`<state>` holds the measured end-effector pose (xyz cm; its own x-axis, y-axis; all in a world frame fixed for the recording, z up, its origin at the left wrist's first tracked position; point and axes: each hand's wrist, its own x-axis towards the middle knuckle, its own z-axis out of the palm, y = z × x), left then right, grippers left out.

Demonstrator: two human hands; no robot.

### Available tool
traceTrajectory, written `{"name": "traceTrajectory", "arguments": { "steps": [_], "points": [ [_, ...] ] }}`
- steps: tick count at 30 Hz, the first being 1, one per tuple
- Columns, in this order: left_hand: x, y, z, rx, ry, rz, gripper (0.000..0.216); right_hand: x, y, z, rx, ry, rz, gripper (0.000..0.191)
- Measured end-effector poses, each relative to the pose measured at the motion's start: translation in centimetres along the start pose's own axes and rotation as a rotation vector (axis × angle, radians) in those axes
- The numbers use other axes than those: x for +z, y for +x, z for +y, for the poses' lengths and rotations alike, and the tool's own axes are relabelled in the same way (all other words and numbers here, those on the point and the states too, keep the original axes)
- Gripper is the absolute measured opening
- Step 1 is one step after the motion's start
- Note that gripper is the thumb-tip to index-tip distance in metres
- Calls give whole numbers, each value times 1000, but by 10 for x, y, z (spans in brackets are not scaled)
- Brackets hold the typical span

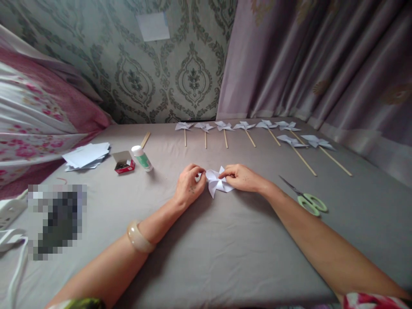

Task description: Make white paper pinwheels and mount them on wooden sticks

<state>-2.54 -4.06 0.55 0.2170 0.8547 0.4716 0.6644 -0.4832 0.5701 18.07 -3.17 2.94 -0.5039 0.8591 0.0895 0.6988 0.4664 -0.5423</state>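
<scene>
Both hands, left [189, 185] and right [243, 177], pinch-grip closed on a folded white paper pinwheel [217, 182].

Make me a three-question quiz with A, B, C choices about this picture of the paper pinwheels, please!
1. Where are the scissors?
A. Beside the right arm
B. On the stack of paper
C. Leaning on the curtain

2. How many finished pinwheels on sticks lie in the row at the back?
A. Three
B. Eight
C. Twelve

3. What are the two hands doing?
A. Resting flat and empty
B. Both pinching a folded white paper
C. Cutting with scissors

Answers:
1. A, they lie on the grey sheet just right of the right forearm.
2. B, eight paper heads on sticks can be counted.
3. B, the left hand and right hand grip the folded paper from each side.
</scene>
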Motion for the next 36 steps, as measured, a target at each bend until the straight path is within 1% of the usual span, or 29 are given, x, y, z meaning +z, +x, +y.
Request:
{"name": "traceTrajectory", "arguments": {
  "steps": [4,6,10,15,18,24,29,33,36],
  "points": [
    [0,0,-1,18,0,0,16,-2,-6,0,40,63,62,37],
    [-1,-1,-1,27,1,-6,15,0,-11,-4,50,87,82,33],
    [-1,-2,1,49,-29,-45,15,10,-24,-16,54,106,51,20],
    [3,-5,1,181,-14,-143,16,19,-30,-21,15,41,72,8],
    [6,-7,-2,234,13,-195,17,21,-27,-17,48,73,88,12],
    [7,-7,-1,296,85,-272,18,28,-24,-15,199,97,162,15],
    [6,-6,2,313,133,-297,20,34,-22,-16,312,95,247,13],
    [6,-7,2,313,148,-313,21,35,-21,-16,315,86,261,8],
    [7,-8,1,323,143,-308,21,33,-20,-16,311,108,243,7]
  ]
}}
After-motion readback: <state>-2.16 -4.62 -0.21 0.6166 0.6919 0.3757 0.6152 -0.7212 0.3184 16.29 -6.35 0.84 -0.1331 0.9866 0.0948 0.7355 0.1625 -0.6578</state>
